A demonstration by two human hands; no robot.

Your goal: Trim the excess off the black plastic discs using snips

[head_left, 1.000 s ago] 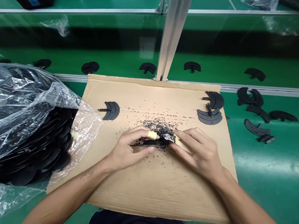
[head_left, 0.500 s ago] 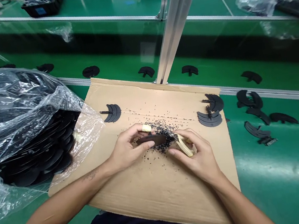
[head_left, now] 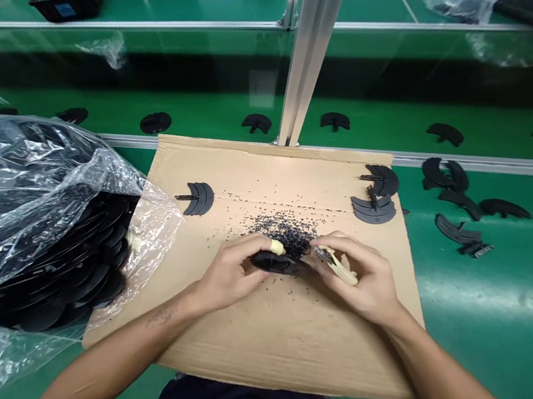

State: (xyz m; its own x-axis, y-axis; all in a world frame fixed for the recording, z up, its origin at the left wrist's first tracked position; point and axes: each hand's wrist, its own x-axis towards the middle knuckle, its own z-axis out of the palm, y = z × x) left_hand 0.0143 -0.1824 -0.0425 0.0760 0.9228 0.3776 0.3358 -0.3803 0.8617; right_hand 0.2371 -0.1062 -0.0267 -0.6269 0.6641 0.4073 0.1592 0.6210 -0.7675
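1. Green smooth-topped bench (head_left: 485, 300), 3 to 4 o'clock; runs out of frame.
2. Tan flat cardboard sheet (head_left: 251, 357), mid-view; clock directions are from its centre. Arms hide parts of it.
3. Clear crinkled plastic bag (head_left: 38, 161) of flat black pieces, 9 to 10 o'clock, overlapping the cardboard. Left side cut off; contents too heaped to count.
4. Left hand (head_left: 230, 272), 9 o'clock, clamped on the held piece. Right hand (head_left: 367, 274), 3 o'clock, wrapped around the cutter. Hands apart, small gap between.
5. Thin black round-edged plastic piece (head_left: 269, 263), near centre, tilted in the left hand; fingers cover part, right end blurs out.
6. Pale-yellow-handled metal-headed cutter (head_left: 341, 272), just beside the piece, 3 o'clock. Fingers hide much of it; can't tell if its tip touches the piece or how far its jaws stand apart.
7. Tiny black loose bits (head_left: 288, 223), 12 to 1 o'clock, suggest the step is nipping at the piece's edge. Next move probably calls for a steady left grip and the tip lined up; nip spot not visible.
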